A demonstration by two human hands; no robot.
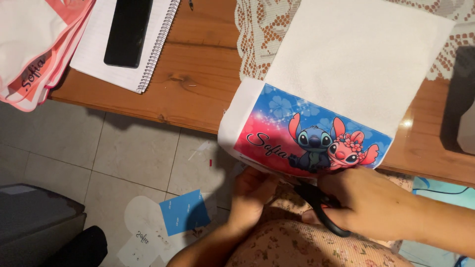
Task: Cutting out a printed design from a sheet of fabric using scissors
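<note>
A white towel (356,54) lies over the wooden table's (198,89) front edge. Its hanging end carries a printed band (307,133) in blue and pink with two cartoon creatures, one blue and one pink. My left hand (251,195) pinches the band's lower edge from below. My right hand (371,198) grips black-handled scissors (321,202) right at that lower edge; the blades are mostly hidden behind the fabric and fingers. My lap in floral cloth (297,244) is beneath.
On the table lie a spiral notebook (123,44) with a black phone (128,32) on it, a lace cloth (260,39), and stacked pink-and-white fabric (34,49) at the left corner. Paper and fabric scraps (163,222) litter the tiled floor. A dark object (462,99) sits at right.
</note>
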